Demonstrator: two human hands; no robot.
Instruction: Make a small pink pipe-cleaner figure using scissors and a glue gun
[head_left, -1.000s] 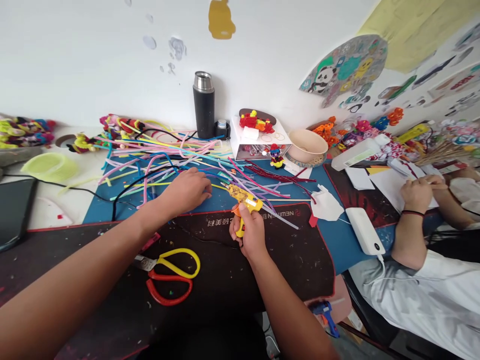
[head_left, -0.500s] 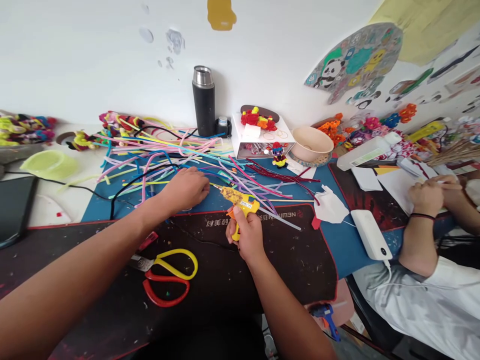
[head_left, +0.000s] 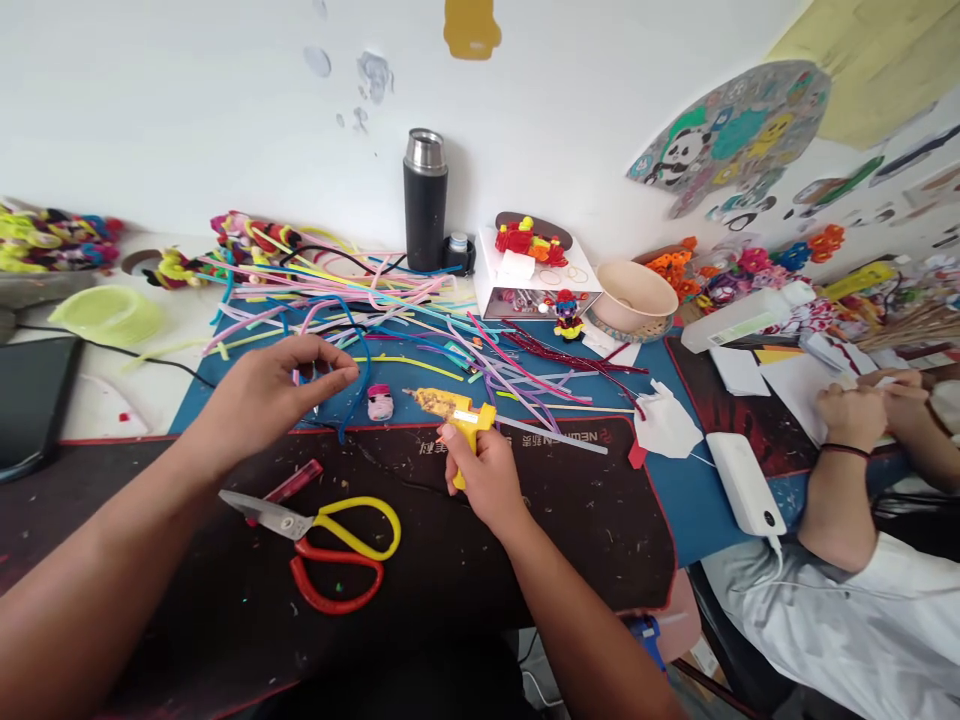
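Your right hand (head_left: 484, 470) grips the yellow glue gun (head_left: 454, 410), nozzle near the small pink-and-white piece (head_left: 380, 403) on the worktop (head_left: 510, 570). Your left hand's (head_left: 281, 390) fingertips nearly meet beside a blue stem (head_left: 367, 365); whether they pinch it, I cannot tell.

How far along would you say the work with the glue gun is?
The small figure near the bowl looks finished. In work, the right hand holds the yellow glue gun, nozzle near a pink-and-white piece; the left hand is raised beside it. That piece lacks the figure's yellow lower part, so assembly probably remains; how much, I can't tell.
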